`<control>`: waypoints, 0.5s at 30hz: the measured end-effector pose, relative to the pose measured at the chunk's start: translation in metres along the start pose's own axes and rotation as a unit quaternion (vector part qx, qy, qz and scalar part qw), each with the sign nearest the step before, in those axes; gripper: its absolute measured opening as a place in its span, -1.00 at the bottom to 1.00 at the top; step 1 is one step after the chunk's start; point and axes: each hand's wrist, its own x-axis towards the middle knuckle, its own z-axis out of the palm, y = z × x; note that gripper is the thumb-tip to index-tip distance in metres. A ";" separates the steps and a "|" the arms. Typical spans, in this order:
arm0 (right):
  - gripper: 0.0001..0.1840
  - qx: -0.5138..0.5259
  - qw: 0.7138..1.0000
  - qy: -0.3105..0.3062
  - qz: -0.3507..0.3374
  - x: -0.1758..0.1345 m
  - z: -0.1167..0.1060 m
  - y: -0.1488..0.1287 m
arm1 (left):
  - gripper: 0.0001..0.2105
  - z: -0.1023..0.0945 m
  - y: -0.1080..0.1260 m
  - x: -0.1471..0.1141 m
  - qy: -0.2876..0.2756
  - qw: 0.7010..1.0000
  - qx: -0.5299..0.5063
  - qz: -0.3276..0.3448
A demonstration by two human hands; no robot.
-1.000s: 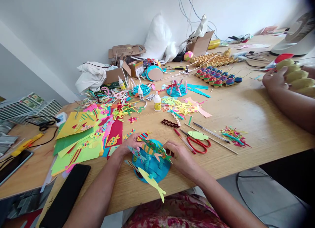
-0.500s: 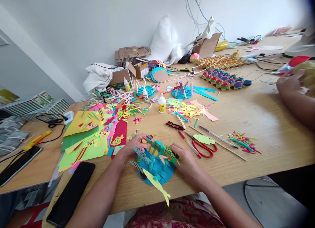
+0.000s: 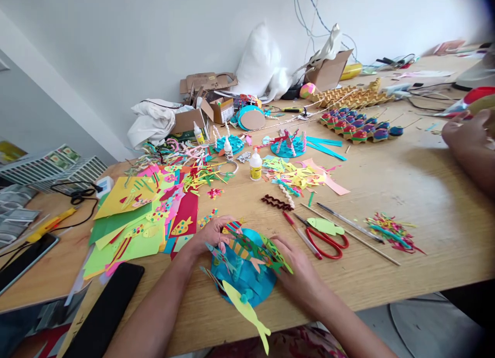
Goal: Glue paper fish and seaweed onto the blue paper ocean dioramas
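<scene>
In front of me, near the table's front edge, a round blue woven-paper base [image 3: 260,285] carries several cut-out paper fish on fuzzy blue stems. My left hand [image 3: 209,235] is closed at its far left side, fingertips partly hidden behind a striped fish [image 3: 233,227]. On the right, my right hand [image 3: 296,262] has curled fingers against a green paper fish [image 3: 276,250], its fingertips partly hidden by it. A pale yellow fish [image 3: 242,302] sticks out toward me over the base's front rim.
Right of the craft lie red-handled scissors [image 3: 328,247] under a light green fish [image 3: 325,226], pens and a wooden stick [image 3: 359,240]. Coloured paper sheets [image 3: 127,218] and a black phone [image 3: 110,309] are at left. A glue bottle [image 3: 256,165] stands behind. Another person's hand [image 3: 469,133] works far right.
The view has shifted slightly, so the craft and the table things appear a little lower. My right hand and the green fish have moved slightly rightward. Both hands stay at the craft.
</scene>
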 end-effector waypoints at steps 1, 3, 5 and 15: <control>-0.77 0.000 1.000 -0.003 0.001 0.000 0.000 0.000 | -0.70 0.000 0.000 0.000 0.002 1.000 0.004 0.000; -0.74 0.001 1.000 -0.008 0.000 -0.001 -0.001 -0.001 | -0.71 0.002 0.002 -0.001 0.008 1.000 0.017 -0.002; -0.72 0.005 1.000 -0.009 0.001 -0.002 -0.001 -0.001 | -0.76 0.003 0.005 -0.002 0.012 0.999 0.032 -0.003; -0.79 0.040 0.999 0.009 0.003 -0.002 0.000 0.000 | -0.84 0.010 0.022 -0.003 0.005 0.999 0.036 -0.030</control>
